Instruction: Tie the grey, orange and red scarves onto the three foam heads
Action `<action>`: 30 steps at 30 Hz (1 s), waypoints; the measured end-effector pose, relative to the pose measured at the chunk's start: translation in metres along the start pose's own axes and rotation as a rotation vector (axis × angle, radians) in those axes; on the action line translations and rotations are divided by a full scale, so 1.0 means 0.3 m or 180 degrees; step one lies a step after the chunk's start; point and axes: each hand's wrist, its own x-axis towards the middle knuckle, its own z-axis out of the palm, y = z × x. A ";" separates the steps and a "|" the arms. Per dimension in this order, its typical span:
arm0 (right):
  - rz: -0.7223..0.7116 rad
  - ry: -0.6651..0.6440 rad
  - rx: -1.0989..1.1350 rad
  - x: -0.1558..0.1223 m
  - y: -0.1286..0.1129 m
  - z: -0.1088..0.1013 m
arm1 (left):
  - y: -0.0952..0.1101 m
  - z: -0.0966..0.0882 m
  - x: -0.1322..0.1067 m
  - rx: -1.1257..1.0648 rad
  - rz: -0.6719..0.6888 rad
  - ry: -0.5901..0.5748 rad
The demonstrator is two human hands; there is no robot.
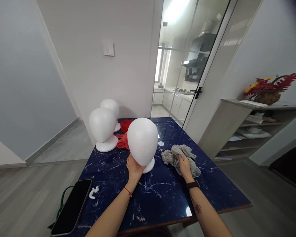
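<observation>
A white foam mannequin head (pixel 142 141) stands upright near the middle of the dark blue marble-patterned table. My left hand (pixel 135 168) is closed around its neck, just above the round base, with some fingers hidden behind it. To the right lies a crumpled, thin grey cloth (pixel 174 157). My right hand (pixel 185 167) is on this cloth, fingers pinching a fold of it. Behind the held head, at the left, are another white foam head (pixel 102 125) and a third foam head (pixel 111 107). Red cloth (pixel 123 141) lies between them, partly hidden.
A black-screened phone or tablet (pixel 72 207) rests at the table's left front edge, a green strap beside it. White earbuds (pixel 93 192) lie next to it. A white disc (pixel 160 144) is near the back. Right of the table stands a shelf (pixel 251 131); behind is a glass door (pixel 180 65).
</observation>
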 end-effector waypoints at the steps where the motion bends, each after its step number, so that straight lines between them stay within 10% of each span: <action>1: 0.0003 -0.0007 -0.0026 0.000 0.001 0.000 | -0.001 0.001 0.000 -0.0007 0.0016 0.0012; 30: -0.0020 0.0007 0.0044 0.001 0.009 -0.001 | 0.006 -0.003 -0.008 -0.0149 0.0131 0.0052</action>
